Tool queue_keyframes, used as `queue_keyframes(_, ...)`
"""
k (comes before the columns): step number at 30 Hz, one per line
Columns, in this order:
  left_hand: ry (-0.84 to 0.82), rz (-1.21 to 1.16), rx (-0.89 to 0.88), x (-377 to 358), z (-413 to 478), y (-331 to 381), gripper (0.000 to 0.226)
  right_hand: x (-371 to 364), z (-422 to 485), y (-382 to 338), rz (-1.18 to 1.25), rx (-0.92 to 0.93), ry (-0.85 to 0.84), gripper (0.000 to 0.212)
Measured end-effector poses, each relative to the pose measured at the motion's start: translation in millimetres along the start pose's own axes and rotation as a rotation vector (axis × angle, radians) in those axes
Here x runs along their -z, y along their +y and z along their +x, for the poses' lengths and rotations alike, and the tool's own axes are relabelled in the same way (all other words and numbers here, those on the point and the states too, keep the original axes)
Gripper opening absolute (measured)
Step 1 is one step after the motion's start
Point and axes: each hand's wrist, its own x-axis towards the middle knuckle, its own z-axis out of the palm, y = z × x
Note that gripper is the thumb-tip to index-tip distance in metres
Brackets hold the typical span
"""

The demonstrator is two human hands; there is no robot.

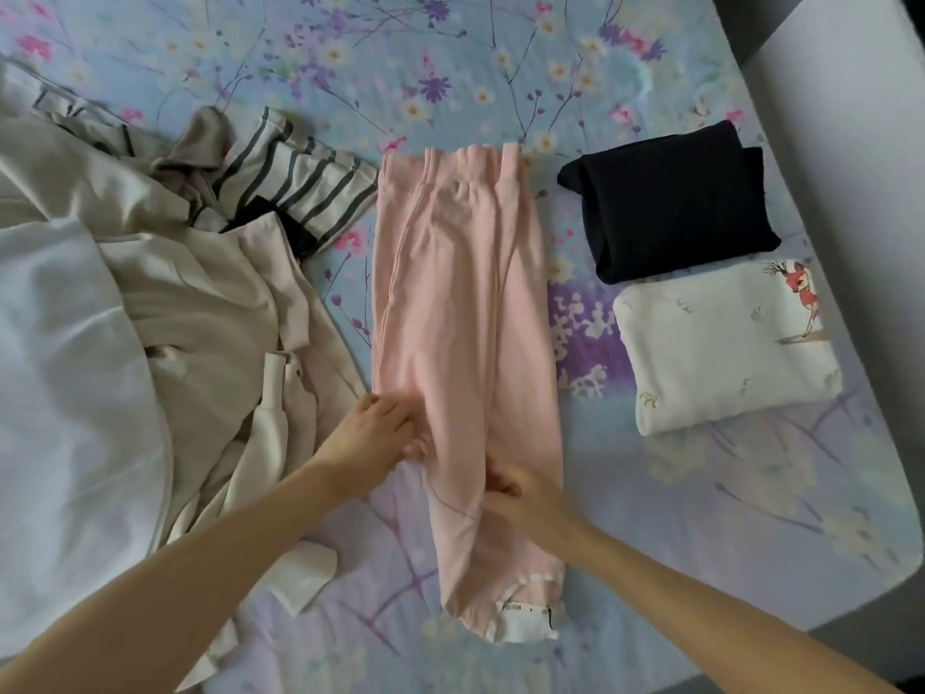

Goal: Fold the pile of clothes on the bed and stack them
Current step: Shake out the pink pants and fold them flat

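Head view, looking down on bed with floral sheet point(400, 82).

Pink trousers point(465, 353) lie lengthwise at centre of the sheet, folded narrow, elastic waistband at the far end, leg ends nearest the camera. White care label point(523, 621) shows at the near hem.

Left hand point(373, 433): on the left edge of the trousers, low on the garment. Fingers curled and pinching a fold of pink fabric; fingertips partly buried in the cloth.

Right hand point(520, 498): on the right side of the trousers, slightly nearer the camera than the left hand. Fingers bent inward against the fabric and appear to grip it; image blurred here, exact hold cannot be told.

Left of trousers: unfolded pile point(175, 303) of beige and white garments, touching or nearly touching the trousers' left edge near the left hand. Striped garment point(295, 187) lies at the far side of the pile, its edge just beside the waistband. Small white piece point(305, 576) on the sheet near the left forearm.

Right of trousers, apart from them: 2 folded items side by side. Folded black garment point(670, 202) farther away; folded white garment with deer print point(721, 343) nearer, its far edge touching the black one
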Motion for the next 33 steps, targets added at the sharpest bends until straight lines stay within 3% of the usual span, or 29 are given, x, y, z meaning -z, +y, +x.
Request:
queue_keyframes(2, 0.078, -0.331, 0.344, 7, -2, -2, 0.02, -13, 10, -15, 0.477, -0.113, 0.002, 0.048)
queue_keyframes(4, 0.111, -0.725, 0.825, 19, 3, 1, 0.018, -21, 20, -18, 0.762, -0.198, 0.03, 0.038)
queue_keyframes(6, 0.042, -1.021, 1.073, 22, 9, 6, 0.02, -27, 25, -16, 0.96, -0.256, 0.024, 0.035)
queue_keyframes(9, 0.017, -1.088, 1.122, 18, 12, 9, 0.019, -29, 23, -10, 1.043, -0.313, 0.05, 0.031)
queue_keyframes(13, 0.009, -0.821, 1.057, 12, 9, 16, 0.028, -26, 13, 0, 1.008, -0.262, 0.162, 0.025)
queue_keyframes(17, 0.068, -1.003, 1.129, 18, 5, 3, 0.03, -30, 12, 1, 1.056, -0.238, 0.153, 0.02)
queue_keyframes(19, -0.083, -0.893, 1.05, 20, -2, -15, 0.031, -34, 18, 4, 0.91, -0.301, 0.183, 0.02)
queue_keyframes(22, -0.333, -0.493, 0.844, 22, -3, -22, 0.029, -34, 27, 8, 0.448, -0.29, 0.239, 0.015)
queue_keyframes(25, -0.166, -0.165, 0.681, 27, 1, -16, 0.027, -23, 22, 12, 0.005, -0.184, 0.228, 0.024)
queue_keyframes(26, -0.078, -0.077, 0.566, 27, 0, -12, 0.042, -17, 16, 15, -0.153, -0.138, 0.288, 0.026)
queue_keyframes(28, 0.066, 0.023, 0.206, 19, -9, -2, 0.063, -4, -1, 26, -0.484, 0.103, 0.536, 0.011)
queue_keyframes(29, 0.012, 0.07, 0.011, 14, -15, 6, 0.07, 2, -8, 35, -0.635, 0.272, 0.583, 0.017)
queue_keyframes(31, -0.235, 0.204, -0.234, 1, -22, 27, 0.087, 10, -14, 58, -0.961, 0.52, 0.471, 0.05)
queue_keyframes(33, -0.406, 0.237, -0.214, -5, -17, 47, 0.095, 17, -9, 80, -1.21, 0.519, 0.284, 0.07)
